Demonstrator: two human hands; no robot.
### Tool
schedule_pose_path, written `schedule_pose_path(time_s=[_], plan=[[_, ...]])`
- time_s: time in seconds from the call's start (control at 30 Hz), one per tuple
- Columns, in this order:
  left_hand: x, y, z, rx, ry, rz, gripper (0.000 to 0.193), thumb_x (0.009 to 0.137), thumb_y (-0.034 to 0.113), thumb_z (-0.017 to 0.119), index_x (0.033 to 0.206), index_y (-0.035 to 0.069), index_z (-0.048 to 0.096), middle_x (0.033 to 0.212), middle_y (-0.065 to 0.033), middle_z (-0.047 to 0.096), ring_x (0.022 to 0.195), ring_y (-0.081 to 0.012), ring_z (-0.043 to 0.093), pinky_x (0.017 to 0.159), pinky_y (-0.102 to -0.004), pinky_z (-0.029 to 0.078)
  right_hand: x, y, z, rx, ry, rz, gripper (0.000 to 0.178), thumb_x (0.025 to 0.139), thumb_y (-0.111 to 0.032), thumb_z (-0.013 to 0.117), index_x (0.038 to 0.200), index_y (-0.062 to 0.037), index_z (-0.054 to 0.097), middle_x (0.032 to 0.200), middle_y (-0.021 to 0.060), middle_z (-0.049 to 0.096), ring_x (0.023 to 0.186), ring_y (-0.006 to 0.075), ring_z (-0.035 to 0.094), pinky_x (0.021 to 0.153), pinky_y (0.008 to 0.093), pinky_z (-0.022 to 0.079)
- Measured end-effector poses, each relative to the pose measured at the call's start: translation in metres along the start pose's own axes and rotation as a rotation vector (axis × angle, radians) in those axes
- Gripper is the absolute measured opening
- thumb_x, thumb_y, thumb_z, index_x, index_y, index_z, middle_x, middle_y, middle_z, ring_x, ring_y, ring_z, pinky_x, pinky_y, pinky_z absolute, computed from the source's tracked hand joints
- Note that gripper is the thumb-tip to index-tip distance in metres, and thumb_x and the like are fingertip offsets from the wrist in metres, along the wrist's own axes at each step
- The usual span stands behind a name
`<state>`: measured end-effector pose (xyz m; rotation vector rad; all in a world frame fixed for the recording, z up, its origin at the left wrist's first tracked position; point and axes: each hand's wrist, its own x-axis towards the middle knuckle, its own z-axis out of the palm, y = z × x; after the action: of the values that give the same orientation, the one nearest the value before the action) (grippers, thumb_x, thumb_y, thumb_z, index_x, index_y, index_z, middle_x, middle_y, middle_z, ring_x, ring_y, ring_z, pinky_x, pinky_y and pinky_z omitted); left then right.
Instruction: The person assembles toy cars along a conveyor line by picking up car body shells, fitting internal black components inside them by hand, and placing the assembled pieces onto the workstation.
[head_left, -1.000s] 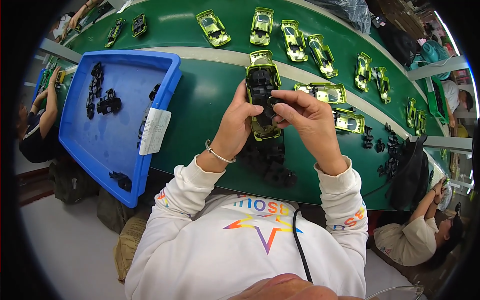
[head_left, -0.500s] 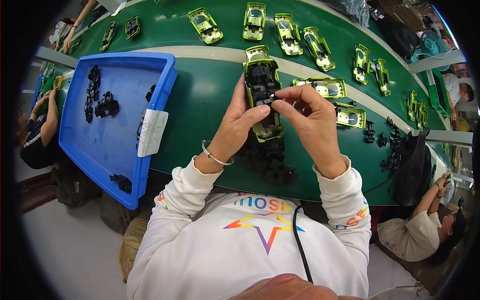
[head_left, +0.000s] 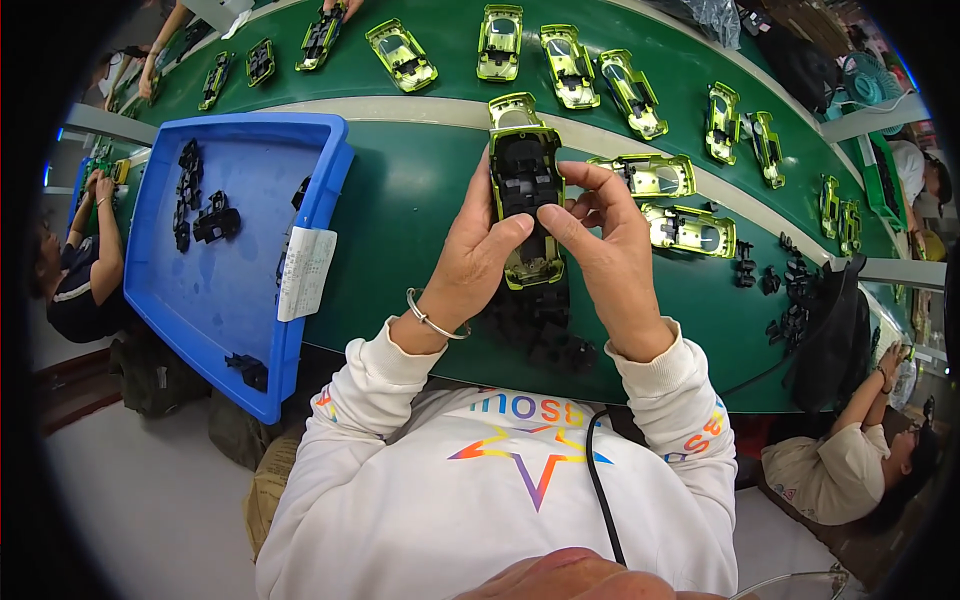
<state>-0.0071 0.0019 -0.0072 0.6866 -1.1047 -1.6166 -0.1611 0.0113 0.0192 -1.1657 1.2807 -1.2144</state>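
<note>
A lime-green toy car body (head_left: 530, 272) lies open side up between my hands, with a black interior part (head_left: 526, 165) set inside it. My left hand (head_left: 478, 235) is wrapped round its left side, thumb on the black part. From the right, my right hand (head_left: 604, 232) grips the body, its thumb pressing on the black part and its curled fingers at the side. Below the car, several black plastic parts (head_left: 545, 335) lie on the green table near my front edge. Two more green car bodies (head_left: 690, 230) rest just right of my right hand.
A blue tray (head_left: 232, 119) with a few black parts stands at the left. Several green car bodies (head_left: 498, 45) line the far belt. Loose black parts (head_left: 795, 290) and a black bag (head_left: 835, 335) are at the right. Co-workers sit on both sides; another person's hand (head_left: 345, 8) is at the far edge.
My right hand has shifted from a fingertip pinch over the black part to gripping the car's right side with the thumb pressing. A co-worker's hand with a car has appeared at the far left.
</note>
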Motion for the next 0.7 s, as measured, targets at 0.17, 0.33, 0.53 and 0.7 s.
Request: schedule_pose_path(time_s=[0.17, 0.33, 0.53, 0.7], plan=[[0.003, -0.004, 0.002, 0.043, 0.023, -0.01, 0.071, 0.094, 0.004, 0.048, 0.155, -0.003, 0.013, 0.139, -0.0098, 0.046, 0.123, -0.0146, 0.048, 0.108, -0.0291, 0.036, 0.003, -0.001, -0.004, 0.02, -0.034, 0.016, 0.042, 0.082, -0.011, 0.074, 0.12, 0.0011, 0.062, 0.103, 0.0016, 0.065, 0.083, 0.0082, 0.052, 0.075, 0.0249, 0.047], [0.005, 0.003, 0.003, 0.099, 0.06, -0.003, 0.069, 0.09, 0.001, 0.048, 0.153, -0.004, 0.018, 0.133, -0.0078, 0.05, 0.116, -0.0127, 0.051, 0.103, -0.0273, 0.041, 0.007, 0.003, -0.003, 0.146, -0.082, 0.089, 0.042, 0.084, -0.011, 0.074, 0.121, 0.0033, 0.06, 0.098, 0.0034, 0.065, 0.084, 0.0082, 0.052, 0.076, 0.0239, 0.047], [0.035, 0.04, -0.009, -0.045, 0.246, -0.192, 0.046, 0.086, 0.001, 0.047, 0.132, -0.004, 0.042, 0.119, -0.018, 0.061, 0.098, -0.025, 0.068, 0.084, -0.0337, 0.057, 0.009, 0.001, -0.005, 0.226, -0.075, 0.033, 0.048, 0.089, -0.012, 0.071, 0.132, 0.0024, 0.054, 0.115, 0.0042, 0.059, 0.087, 0.0067, 0.054, 0.08, 0.0223, 0.046], [0.098, 0.086, -0.101, 0.055, 0.463, -0.101, 0.018, 0.086, 0.006, 0.056, 0.101, -0.003, 0.053, 0.091, -0.0136, 0.063, 0.08, -0.0292, 0.069, 0.072, -0.0403, 0.06, -0.005, 0.0, -0.051, 0.219, -0.138, 0.081, 0.038, 0.094, -0.014, 0.066, 0.128, 0.0007, 0.059, 0.117, 0.0059, 0.062, 0.099, 0.0111, 0.058, 0.088, 0.0266, 0.048]])
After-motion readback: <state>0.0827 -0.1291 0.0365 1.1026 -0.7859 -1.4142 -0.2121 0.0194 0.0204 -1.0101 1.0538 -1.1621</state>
